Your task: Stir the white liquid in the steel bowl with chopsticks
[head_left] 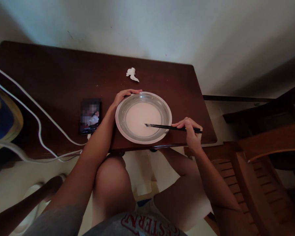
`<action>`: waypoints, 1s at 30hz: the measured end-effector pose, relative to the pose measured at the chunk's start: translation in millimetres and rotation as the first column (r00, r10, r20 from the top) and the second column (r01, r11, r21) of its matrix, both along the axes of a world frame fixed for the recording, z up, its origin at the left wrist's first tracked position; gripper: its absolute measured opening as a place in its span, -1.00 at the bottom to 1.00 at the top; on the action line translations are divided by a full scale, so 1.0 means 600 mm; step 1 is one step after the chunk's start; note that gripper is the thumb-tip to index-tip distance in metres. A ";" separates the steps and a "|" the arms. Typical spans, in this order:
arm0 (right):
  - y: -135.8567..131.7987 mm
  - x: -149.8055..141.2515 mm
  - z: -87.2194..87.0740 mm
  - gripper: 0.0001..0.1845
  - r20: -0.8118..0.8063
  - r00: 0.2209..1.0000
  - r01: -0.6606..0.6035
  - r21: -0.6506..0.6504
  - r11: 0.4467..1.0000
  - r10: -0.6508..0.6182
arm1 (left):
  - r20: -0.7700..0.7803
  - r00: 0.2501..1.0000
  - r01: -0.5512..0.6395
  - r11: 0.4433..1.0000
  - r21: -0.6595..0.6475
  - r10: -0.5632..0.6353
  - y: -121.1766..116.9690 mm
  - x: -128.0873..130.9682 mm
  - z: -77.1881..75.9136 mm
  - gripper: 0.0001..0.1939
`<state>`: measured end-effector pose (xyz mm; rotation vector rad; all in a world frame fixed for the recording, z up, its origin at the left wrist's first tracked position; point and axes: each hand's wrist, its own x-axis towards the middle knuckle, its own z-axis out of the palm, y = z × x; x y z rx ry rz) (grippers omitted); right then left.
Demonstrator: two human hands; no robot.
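A wide, shallow metal bowl (166, 111) stands near the front edge of the dark table, with a milky white liquid (140, 114) in it. My left hand (124, 95) curves around the bowl's far left side, its fingers along the rim, gripping it. In my right hand (190, 131), at the bowl's right, is a pair of black chopsticks (159, 126), held closed around the thick ends. The chopsticks lie low across the right rim. Their whitened tips reach the liquid near the middle of the bowl.
A crumpled white tissue (132, 74) lies behind the bowl. Left of my forearm, a phone (90, 116) with a lit screen is plugged into a white cable (64, 129). More cables cross the left table edge (39, 157). A wooden chair (238, 183) stands at right.
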<state>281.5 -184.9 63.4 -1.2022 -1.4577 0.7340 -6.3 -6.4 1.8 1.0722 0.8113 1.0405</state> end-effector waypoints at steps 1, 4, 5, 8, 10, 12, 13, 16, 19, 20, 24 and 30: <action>-0.001 -0.001 0.000 -0.56 -0.008 1.000 -0.016 -0.003 1.000 0.016 | -0.002 1.000 -0.001 1.000 -0.001 0.001 0.000 0.000 0.000 -0.68; -0.003 -0.012 -0.004 -0.62 0.019 0.993 -0.112 -0.073 0.991 0.113 | -0.009 1.000 0.000 1.000 -0.015 0.000 -0.001 0.000 0.001 -0.71; -0.003 -0.017 -0.005 -0.66 0.042 0.987 -0.148 -0.097 0.984 0.152 | -0.006 1.000 0.002 1.000 -0.018 -0.002 -0.001 0.000 0.002 -0.71; 0.000 -0.025 -0.010 -0.78 0.127 0.968 -0.202 -0.121 0.972 0.217 | 0.013 1.000 0.005 1.000 -0.010 -0.005 -0.004 -0.001 0.005 -0.69; 0.003 -0.022 -0.011 -0.80 0.156 0.972 -0.159 -0.108 0.981 0.174 | 0.020 1.000 0.004 1.000 -0.004 -0.004 -0.006 0.000 0.008 -0.67; 0.005 -0.015 -0.010 -0.75 0.132 0.987 -0.078 -0.081 0.994 0.088 | 0.019 1.000 0.003 1.000 -0.012 -0.003 -0.007 0.001 0.010 -0.67; 0.005 -0.010 -0.009 -0.71 0.102 0.994 -0.038 -0.062 0.997 0.044 | 0.017 1.000 0.001 1.000 -0.018 -0.001 -0.007 0.001 0.010 -0.66; 0.003 -0.002 -0.006 -0.59 0.018 1.000 0.014 -0.005 1.000 -0.014 | 0.010 1.000 -0.006 1.000 -0.023 0.006 -0.006 0.003 0.011 -0.66; 0.000 -0.009 -0.006 -0.59 0.007 0.998 -0.056 -0.042 0.998 0.056 | 0.012 1.000 -0.008 1.000 -0.018 0.008 -0.006 0.003 0.011 -0.66; -0.001 -0.014 -0.007 -0.61 0.023 0.995 -0.098 -0.072 0.993 0.100 | 0.016 1.000 -0.006 1.000 -0.018 0.006 -0.006 0.003 0.011 -0.66; 0.000 -0.032 -0.012 -0.75 0.144 0.961 -0.221 -0.126 0.967 0.238 | 0.028 1.000 -0.009 1.000 -0.018 0.010 -0.008 0.002 0.012 -0.68; 0.003 -0.015 -0.007 -0.72 0.151 0.987 -0.037 -0.070 0.997 0.047 | 0.042 0.999 -0.024 0.998 -0.066 0.027 -0.007 0.006 0.013 -0.70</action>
